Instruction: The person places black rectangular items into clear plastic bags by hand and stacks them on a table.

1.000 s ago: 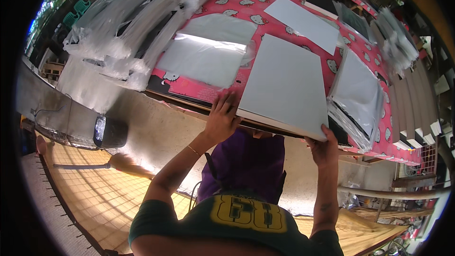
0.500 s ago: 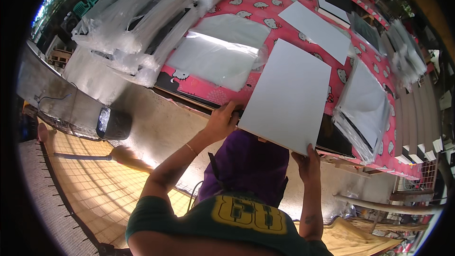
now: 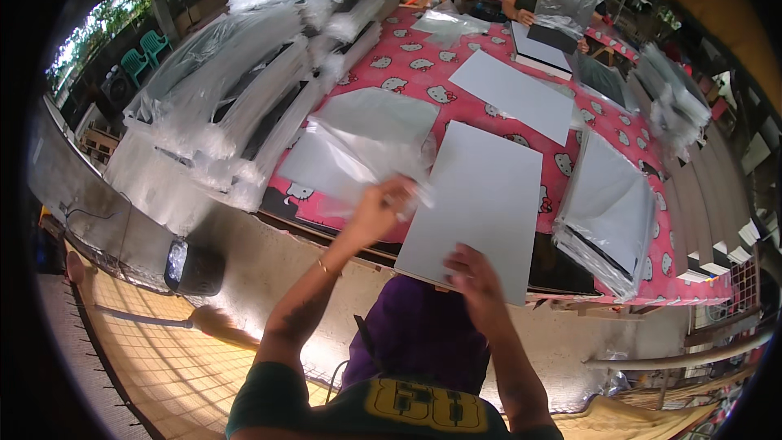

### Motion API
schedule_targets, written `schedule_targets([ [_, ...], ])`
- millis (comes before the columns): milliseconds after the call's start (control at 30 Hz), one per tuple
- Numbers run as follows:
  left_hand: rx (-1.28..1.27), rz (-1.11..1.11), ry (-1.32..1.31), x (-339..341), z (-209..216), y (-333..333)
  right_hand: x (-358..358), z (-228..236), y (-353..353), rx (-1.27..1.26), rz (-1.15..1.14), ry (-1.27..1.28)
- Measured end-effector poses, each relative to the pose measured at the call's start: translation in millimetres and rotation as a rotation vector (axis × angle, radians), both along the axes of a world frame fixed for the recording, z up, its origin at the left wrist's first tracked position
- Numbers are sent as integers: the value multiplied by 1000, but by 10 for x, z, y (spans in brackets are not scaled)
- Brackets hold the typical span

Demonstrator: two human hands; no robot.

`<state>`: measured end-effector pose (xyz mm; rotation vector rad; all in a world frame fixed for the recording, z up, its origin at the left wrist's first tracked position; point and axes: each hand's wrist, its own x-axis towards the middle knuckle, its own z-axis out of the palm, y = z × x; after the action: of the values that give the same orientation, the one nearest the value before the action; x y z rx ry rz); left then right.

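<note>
A large white rectangular board (image 3: 481,204) lies at the table's near edge, its lower part above my lap. My left hand (image 3: 384,210) is left of the board, fingers closed on the near right corner of a clear plastic bag (image 3: 346,143), which is partly lifted and creased. Over the board's lower part hovers my right hand (image 3: 475,277), blurred, with fingers loosely apart and nothing in them. Whether its fingertips touch the board I cannot tell.
Tall stacks of plastic-wrapped packs (image 3: 236,90) stand at left. Another white sheet (image 3: 513,94) lies beyond the board; wrapped boards (image 3: 607,204) are piled right. Across the pink patterned table (image 3: 423,73), another person (image 3: 533,0) handles a clear bag. A broom (image 3: 212,322) lies below left.
My left hand has left the board's corner and taken hold of the plastic bag's edge. The right hand has let go of the board's near right corner and moved left over it.
</note>
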<state>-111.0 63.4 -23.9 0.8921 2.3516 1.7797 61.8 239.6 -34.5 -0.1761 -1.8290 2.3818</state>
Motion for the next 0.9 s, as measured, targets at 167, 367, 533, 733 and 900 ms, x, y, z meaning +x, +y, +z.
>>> schedule_targets([
  [167, 6, 184, 350, 707, 373, 302, -551, -90, -308, -513, -119, 108],
  [367, 109, 267, 311, 644, -3, 408, -410, -220, 6, -498, -153, 141],
  [533, 350, 432, -8, 100, -160, 215, -75, -289, 841, -817, -93, 193],
  [733, 762, 1136, 590, -167, 1240, -654, 945, 311, 2354, -370, -835, 429],
  [900, -594, 515, 482, -491, 695, -293, 572, 900, 1270, 36, -785, 501],
])
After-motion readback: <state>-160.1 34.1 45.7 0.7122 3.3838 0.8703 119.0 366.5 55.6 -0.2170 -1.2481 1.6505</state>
